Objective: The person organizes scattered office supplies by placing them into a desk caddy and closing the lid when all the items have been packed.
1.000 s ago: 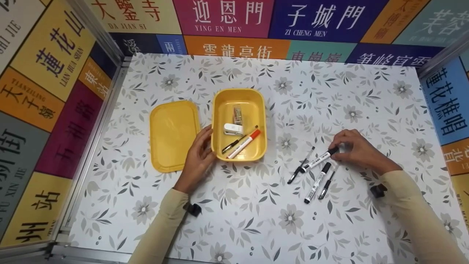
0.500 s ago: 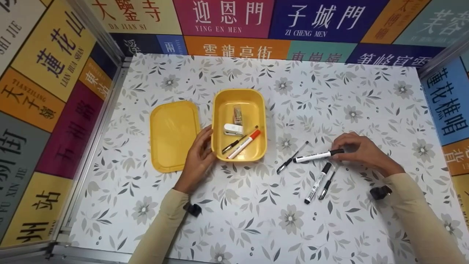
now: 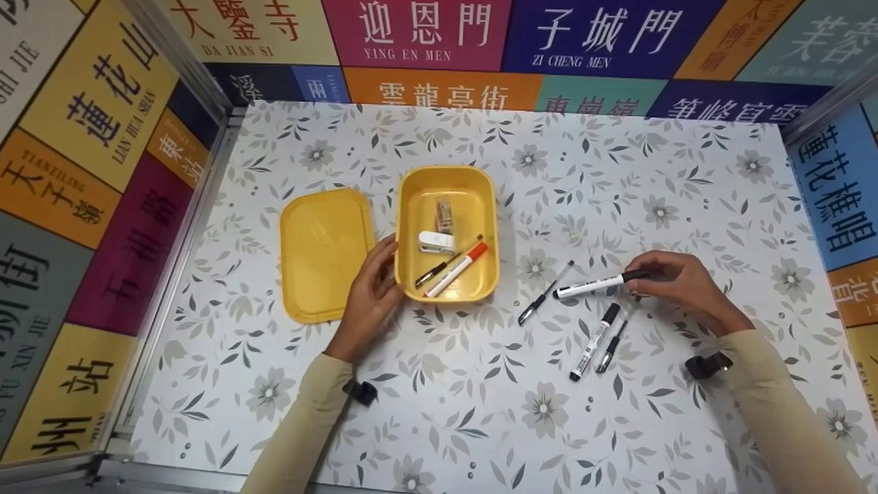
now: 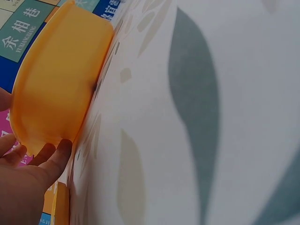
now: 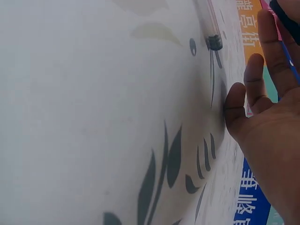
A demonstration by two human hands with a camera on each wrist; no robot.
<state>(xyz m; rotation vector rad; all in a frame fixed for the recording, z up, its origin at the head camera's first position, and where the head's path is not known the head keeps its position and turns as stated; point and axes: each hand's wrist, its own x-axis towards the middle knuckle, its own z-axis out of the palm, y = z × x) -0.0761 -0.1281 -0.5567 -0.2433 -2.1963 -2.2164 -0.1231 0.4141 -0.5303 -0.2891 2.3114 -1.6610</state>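
Observation:
In the head view my right hand (image 3: 675, 285) pinches a white marker (image 3: 590, 286) by its black-capped end; the white barrel points left. A black-gripped pen (image 3: 542, 298) lies just left of that marker. Below it lie another white marker (image 3: 594, 343) with a black cap and a second clear pen (image 3: 614, 343). My left hand (image 3: 374, 295) rests its fingers against the left side of a yellow box (image 3: 448, 177), seen up close as a wall (image 4: 61, 79) in the left wrist view. The box holds a red-capped marker (image 3: 456, 269), a black pen (image 3: 435, 269) and a white stapler-like item (image 3: 437, 241).
A small patterned item (image 3: 444, 214) also lies in the box. The yellow lid (image 3: 326, 257) lies flat left of it, beside my left hand. Walls with colourful sign panels (image 3: 418, 34) stand around the floral-patterned table (image 3: 549, 425).
The right hand's marker has swung from slanting to nearly level and apart from the black-gripped pen, which has shifted left. The left hand and the box have stayed put.

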